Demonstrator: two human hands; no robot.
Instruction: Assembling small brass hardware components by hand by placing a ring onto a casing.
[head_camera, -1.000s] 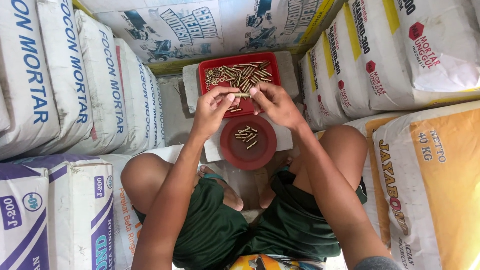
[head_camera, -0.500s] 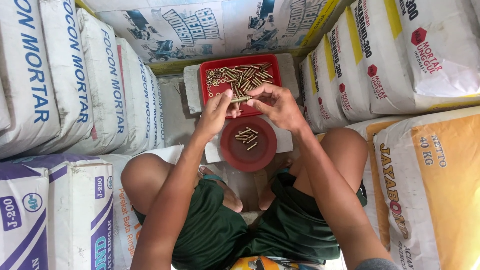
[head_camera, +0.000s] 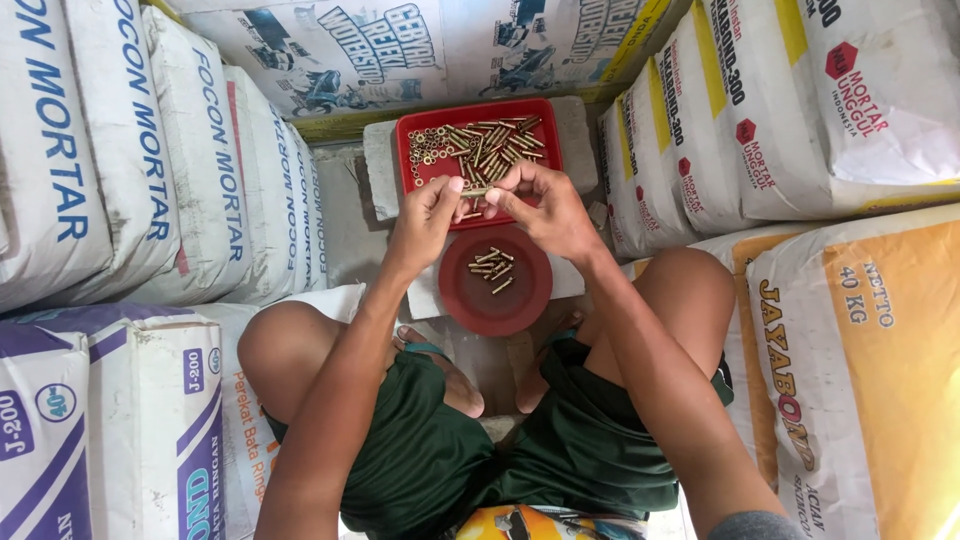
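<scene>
My left hand (head_camera: 428, 214) and my right hand (head_camera: 540, 205) meet over the near edge of a red square tray (head_camera: 410, 130) that holds several brass bolts and nuts (head_camera: 480, 145). Between the fingertips of both hands is a small brass bolt (head_camera: 476, 192), held at each end. Just below the hands sits a round dark red dish (head_camera: 524, 296) with several brass pieces (head_camera: 492, 268) in it. Tray and dish rest on grey concrete blocks (head_camera: 575, 130) in front of my crossed legs.
Stacked sacks of mortar and cement wall me in: white ones at the left (head_camera: 120, 150), white and yellow ones at the right (head_camera: 830, 110), an orange one (head_camera: 880, 360) at my right knee. More sacks (head_camera: 380, 40) stand behind the tray.
Both hands have stayed together over the tray's near edge, shifting only slightly while the fingers work the small brass piece. Tray and dish have not moved.
</scene>
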